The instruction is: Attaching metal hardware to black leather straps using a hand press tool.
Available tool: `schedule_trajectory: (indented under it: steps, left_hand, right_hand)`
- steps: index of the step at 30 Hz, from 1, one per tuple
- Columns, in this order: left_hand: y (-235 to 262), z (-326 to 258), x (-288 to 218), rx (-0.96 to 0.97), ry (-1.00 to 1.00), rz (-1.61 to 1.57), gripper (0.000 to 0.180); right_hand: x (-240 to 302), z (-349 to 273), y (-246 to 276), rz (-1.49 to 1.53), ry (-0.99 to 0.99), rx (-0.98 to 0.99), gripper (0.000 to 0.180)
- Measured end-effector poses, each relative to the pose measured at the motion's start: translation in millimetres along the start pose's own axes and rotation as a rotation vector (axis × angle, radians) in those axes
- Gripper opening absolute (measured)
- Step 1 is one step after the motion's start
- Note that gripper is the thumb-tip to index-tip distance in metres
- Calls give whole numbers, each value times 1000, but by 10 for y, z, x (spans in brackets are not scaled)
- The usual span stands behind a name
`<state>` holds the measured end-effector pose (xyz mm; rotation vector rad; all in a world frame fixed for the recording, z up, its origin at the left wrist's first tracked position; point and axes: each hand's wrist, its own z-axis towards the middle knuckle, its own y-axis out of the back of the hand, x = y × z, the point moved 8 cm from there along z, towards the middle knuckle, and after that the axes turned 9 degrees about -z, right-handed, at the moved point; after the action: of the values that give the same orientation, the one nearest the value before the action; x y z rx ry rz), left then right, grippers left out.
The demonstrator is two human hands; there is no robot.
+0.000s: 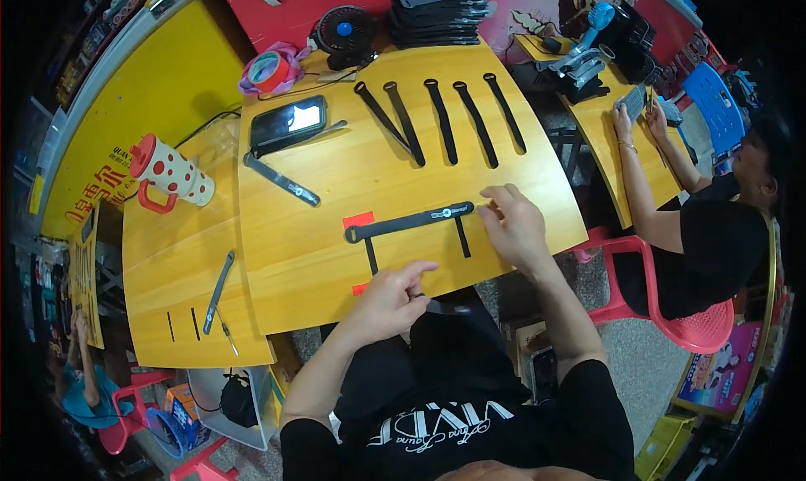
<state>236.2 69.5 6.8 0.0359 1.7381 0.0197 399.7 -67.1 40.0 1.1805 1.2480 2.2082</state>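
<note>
Black strap (409, 223): long, flat and narrow, with a loop-shaped end at its left and a small pale printed patch near its right end. It lies flat on the yellow wooden desk (336, 263), running left to right and rising slightly toward the right. Its looped end rests over a red marker patch (358, 220). Two short black strips on the desk meet it from below, one near the left end (370, 256), one near the right (463, 237). The right hand (514, 225) touches its right tip. The left hand (391, 300) pinches a second dark strip (445, 307) at the desk's near edge.
</note>
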Motion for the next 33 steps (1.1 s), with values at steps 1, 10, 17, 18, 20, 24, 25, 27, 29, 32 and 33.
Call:
schedule_trajectory:
  steps: [1,10,17,18,20,24,25,27,29,32,33]
  left_hand:
    - [18,47,-100,10,-46,70,42]
    - [875,-242,-173,-354,11,278,46]
    - [465,-19,-197,-6,-44,290,61]
    - [265,74,-271,123,-31,270,60]
    - [-4,219,-340,238,-15,245,59]
    - [-298,521,-222,365,-77,390,66]
    - [-319,562,-202,371,-82,483,66]
    - [-333,575,-246,370,-57,486,58]
    - [-360,600,-322,374,-33,490,51]
    - [-406,560,-248,485,98,630,63]
    - [-401,548,-235,490,113,583,61]
  right_hand:
    - [49,45,-53,-39,17,3,19]
    - [196,59,-198,-19,32,-53,26]
    - [136,123,-321,350,-29,-52,24]
    - [108,131,-333,340,-30,-51,24]
    - [91,133,-378,421,-24,-8,17]
    - [187,136,-318,384,76,-36,16]
    - [153,143,-333,414,44,-18,15]
    - [105,143,-353,444,10,-5,15]
    - [142,132,-334,420,83,-28,17]
    - [580,152,-120,481,290,-86,21]
    - [716,177,-50,485,294,-80,21]
